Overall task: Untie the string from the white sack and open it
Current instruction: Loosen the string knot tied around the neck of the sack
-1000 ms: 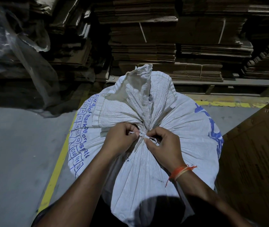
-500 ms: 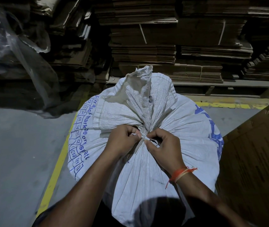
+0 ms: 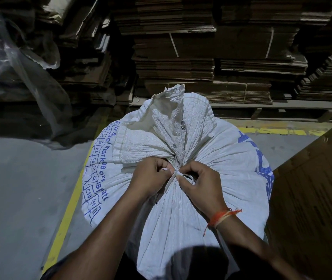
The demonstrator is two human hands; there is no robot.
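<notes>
A big white woven sack [image 3: 227, 164] with blue print stands on the floor in front of me. Its neck is gathered and tied with a thin white string [image 3: 174, 172]. Above the knot the sack's loose top flap [image 3: 169, 122] stands up and is crumpled. My left hand [image 3: 151, 177] pinches the string from the left of the knot. My right hand [image 3: 199, 182] pinches the string on the right, with a small loop showing under its fingers. An orange thread band circles my right wrist.
Stacks of flattened cardboard [image 3: 211, 47] fill the back on wooden pallets. Clear plastic sheeting [image 3: 19, 63] hangs at the left. A yellow floor line [image 3: 68, 209] runs beside the sack. A brown cardboard sheet [image 3: 318, 188] leans at the right. Grey concrete floor [image 3: 19, 188] lies to the left.
Both hands stay on the knot with small finger shifts. The string between them looks pulled slightly tighter; the sack stays tied.
</notes>
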